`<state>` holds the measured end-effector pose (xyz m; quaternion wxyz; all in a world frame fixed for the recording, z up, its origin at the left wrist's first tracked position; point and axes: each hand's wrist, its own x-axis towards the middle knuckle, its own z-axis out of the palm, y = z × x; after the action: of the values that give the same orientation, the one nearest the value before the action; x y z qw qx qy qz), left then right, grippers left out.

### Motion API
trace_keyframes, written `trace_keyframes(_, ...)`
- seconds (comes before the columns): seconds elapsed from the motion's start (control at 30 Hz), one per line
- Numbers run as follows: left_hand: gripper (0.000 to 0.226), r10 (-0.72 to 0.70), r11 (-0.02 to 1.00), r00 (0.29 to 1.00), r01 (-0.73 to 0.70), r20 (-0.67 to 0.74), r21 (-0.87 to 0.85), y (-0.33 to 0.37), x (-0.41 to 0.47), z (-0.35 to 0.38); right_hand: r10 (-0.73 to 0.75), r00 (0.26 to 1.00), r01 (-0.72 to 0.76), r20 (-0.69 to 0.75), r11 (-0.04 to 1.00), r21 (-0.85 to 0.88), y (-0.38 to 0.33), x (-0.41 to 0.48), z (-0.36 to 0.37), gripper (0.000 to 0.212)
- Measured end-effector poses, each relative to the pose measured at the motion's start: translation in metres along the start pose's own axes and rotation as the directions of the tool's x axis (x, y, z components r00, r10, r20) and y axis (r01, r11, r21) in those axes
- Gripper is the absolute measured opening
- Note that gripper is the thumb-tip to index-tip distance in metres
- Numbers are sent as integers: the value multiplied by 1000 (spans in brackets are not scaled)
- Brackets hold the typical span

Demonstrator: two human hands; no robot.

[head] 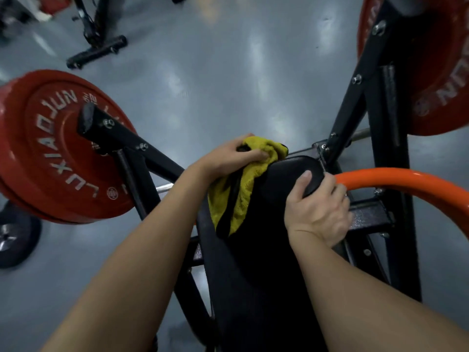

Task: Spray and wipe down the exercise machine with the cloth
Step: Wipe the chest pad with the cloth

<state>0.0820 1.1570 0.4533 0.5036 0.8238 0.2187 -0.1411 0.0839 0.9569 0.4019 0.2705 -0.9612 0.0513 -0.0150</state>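
A black padded rest (284,179) of the exercise machine runs from the bottom of the view up to the centre. My left hand (228,156) grips a yellow cloth (243,189) with a black edge and holds it against the pad's upper left side. The cloth hangs down over the pad's left edge. My right hand (317,207) grips the pad's right edge, thumb on top and fingers curled underneath. No spray bottle shows in view.
A black steel frame (360,102) carries red weight plates at the left (58,148) and upper right (436,72). An orange curved bar (406,184) passes right of the pad. A dark plate (17,237) lies on the grey floor, another machine's base (99,49) behind.
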Motion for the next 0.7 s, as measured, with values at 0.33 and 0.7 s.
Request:
trace_keyframes(0.33,17,17,975,995,-39,103,217,70,75,57,-10,1000,10,-8,1000,-16,4,0,1,60)
trace_keyframes(0.7,6,133,986,973,-148,-190,-70,-11,-9,-6,22,998,-22,-52,1000,-9,1,-2,3,53)
